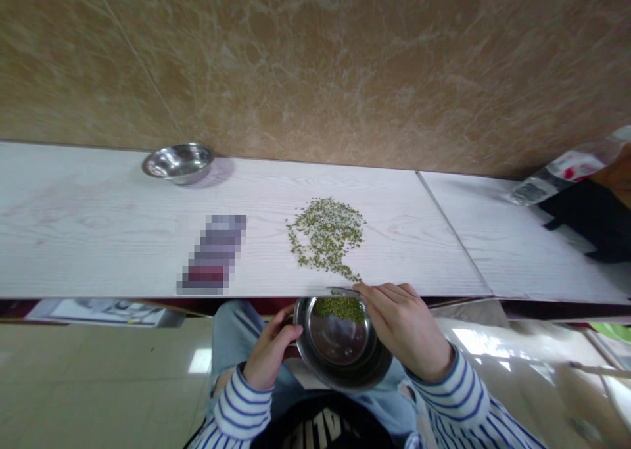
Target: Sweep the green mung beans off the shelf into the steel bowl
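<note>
My left hand (pixel 273 352) is closed on the left side of a round steel pot (pixel 340 377), thumb at the rim. The pot is below the table's front edge, over my lap, with a layer of small green beans (pixel 339 308) gathered on the far side of its bottom. At the table edge, above the pot's right side, my right hand (pixel 407 321) is closed around a thin grey metal piece (pixel 340 291), mostly hidden by the fingers. A loose patch of green beans (pixel 329 229) is spread on the white table, with a narrow trail reaching toward my right fingertips.
A shallow steel bowl (pixel 178 163) stands at the back left by the marbled wall (pixel 315 68). A blurred-out dark flat object (pixel 214 255) lies left of the beans. At right are a clear plastic bottle (pixel 557 173) and a black item (pixel 591 219) on the white table (pixel 404 238).
</note>
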Motion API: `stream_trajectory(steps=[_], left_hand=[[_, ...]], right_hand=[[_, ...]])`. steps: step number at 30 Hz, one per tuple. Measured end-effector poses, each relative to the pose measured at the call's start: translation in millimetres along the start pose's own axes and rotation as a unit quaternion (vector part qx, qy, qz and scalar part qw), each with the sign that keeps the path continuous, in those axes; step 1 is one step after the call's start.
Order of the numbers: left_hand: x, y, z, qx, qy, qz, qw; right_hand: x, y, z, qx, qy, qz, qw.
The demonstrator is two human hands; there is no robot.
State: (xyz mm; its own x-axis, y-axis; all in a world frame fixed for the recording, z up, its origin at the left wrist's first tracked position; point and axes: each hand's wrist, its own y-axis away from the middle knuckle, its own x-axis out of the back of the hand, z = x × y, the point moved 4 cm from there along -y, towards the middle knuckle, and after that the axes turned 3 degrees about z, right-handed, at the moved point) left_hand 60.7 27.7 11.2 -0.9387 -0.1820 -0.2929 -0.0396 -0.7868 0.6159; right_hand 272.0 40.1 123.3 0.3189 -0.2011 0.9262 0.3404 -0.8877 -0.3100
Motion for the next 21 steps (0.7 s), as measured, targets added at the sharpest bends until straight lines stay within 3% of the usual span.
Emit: stream_trajectory(steps=[7,21], left_hand=[[1.8,-2,-1,0.000,-0.006,-0.009,1.000],[1.7,-3,2,0.004,-0.007,-0.020,1.000]], right_hand=[[4,4,2,-0.001,-0.020,0.005,1.000],[16,-1,29,-0.038,0.017,0.045,0.998]])
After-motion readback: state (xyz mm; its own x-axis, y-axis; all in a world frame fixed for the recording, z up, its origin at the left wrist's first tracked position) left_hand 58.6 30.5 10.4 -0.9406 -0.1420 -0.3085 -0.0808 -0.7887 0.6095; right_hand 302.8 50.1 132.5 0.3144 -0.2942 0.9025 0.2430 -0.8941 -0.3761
